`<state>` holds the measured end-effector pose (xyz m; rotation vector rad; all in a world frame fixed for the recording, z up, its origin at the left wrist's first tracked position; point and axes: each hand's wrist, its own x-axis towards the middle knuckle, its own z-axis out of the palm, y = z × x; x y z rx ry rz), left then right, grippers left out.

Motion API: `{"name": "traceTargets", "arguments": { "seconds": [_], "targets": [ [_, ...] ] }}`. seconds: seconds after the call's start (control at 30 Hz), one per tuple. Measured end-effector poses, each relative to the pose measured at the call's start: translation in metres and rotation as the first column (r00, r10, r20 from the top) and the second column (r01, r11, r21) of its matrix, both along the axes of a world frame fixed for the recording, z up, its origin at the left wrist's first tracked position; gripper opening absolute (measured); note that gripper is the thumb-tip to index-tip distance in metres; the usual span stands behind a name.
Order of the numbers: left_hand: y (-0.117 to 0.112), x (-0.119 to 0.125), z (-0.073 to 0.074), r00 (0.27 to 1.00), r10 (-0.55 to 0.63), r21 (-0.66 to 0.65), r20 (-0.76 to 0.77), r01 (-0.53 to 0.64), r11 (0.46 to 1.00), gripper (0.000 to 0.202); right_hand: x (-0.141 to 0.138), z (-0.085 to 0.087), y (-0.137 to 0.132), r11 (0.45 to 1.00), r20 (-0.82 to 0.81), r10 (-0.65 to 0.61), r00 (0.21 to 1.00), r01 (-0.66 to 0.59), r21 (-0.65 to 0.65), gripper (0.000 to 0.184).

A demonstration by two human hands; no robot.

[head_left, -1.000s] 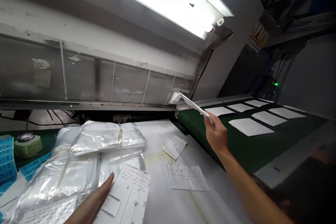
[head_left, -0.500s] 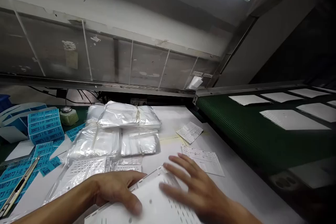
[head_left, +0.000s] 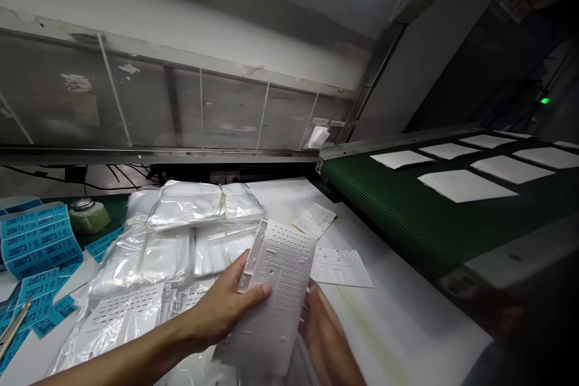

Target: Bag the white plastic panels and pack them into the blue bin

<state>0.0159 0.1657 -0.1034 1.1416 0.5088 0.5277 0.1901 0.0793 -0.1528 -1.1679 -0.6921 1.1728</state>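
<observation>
A white slotted panel (head_left: 280, 289), resembling a bare circuit-board sheet, is held up tilted in front of me. My left hand (head_left: 230, 301) grips its left side, thumb across the face. Along its lower right edge, my right hand (head_left: 323, 325) takes hold, its fingers partly hidden behind the panel and blurred. Two similar white panels, a smaller one (head_left: 315, 220) and a larger one (head_left: 341, 266), lie flat on the white table sheet beyond. Left of my hands, more slotted panels (head_left: 122, 319) lie in clear plastic bags.
Bundles of clear bags (head_left: 203, 205) are stacked behind my hands. Blue printed labels (head_left: 40, 241), tweezers (head_left: 15, 325) and a small glass jar (head_left: 88, 215) lie at the left. A green conveyor belt (head_left: 384, 205) carries several white panels (head_left: 465, 186) on the right.
The panel has been raised from low over the table to a steeper tilt. My right hand has gone from spread above it to its right edge. The view has swung right.
</observation>
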Motion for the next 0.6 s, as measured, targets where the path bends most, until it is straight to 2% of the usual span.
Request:
{"name": "traceTargets", "arguments": {
  "seconds": [0.03, 0.1, 0.17, 0.3, 0.4, 0.5, 0.6],
  "targets": [
    [-0.002, 0.007, 0.001, 1.0, -0.003, 0.099, 0.001, 0.003, 0.995, 0.057, -0.013, -0.004, 0.002, 0.999, -0.014, -0.034, 0.999, 0.034, 0.021, 0.048],
    [-0.005, 0.018, 0.001, 1.0, 0.011, 0.289, -0.009, -0.008, 0.957, 0.047, -0.025, -0.009, 0.007, 0.986, 0.07, -0.14, 0.988, 0.132, 0.103, 0.045],
    [-0.008, 0.024, -0.006, 0.996, 0.058, 0.383, -0.062, -0.03, 0.923, 0.04, -0.023, -0.016, 0.007, 0.966, 0.214, -0.228, 0.95, 0.193, 0.172, 0.045],
    [-0.016, 0.027, -0.039, 0.975, 0.175, 0.359, -0.135, -0.117, 0.926, 0.04, -0.009, -0.045, -0.007, 0.968, 0.426, -0.251, 0.869, 0.215, 0.132, 0.054],
    [-0.023, 0.029, -0.059, 0.972, 0.203, 0.364, -0.118, -0.148, 0.92, 0.039, -0.009, -0.065, -0.015, 0.972, 0.489, -0.233, 0.84, 0.208, 0.106, 0.056],
    [-0.027, 0.036, -0.063, 0.966, 0.239, 0.363, -0.097, -0.19, 0.912, 0.033, -0.014, -0.073, -0.014, 0.964, 0.488, -0.264, 0.832, 0.233, 0.124, 0.058],
    [-0.028, 0.042, -0.062, 0.95, 0.304, 0.26, -0.068, -0.278, 0.925, 0.035, -0.013, -0.074, -0.009, 0.964, 0.471, -0.264, 0.842, 0.214, 0.157, 0.06]
  ]
}}
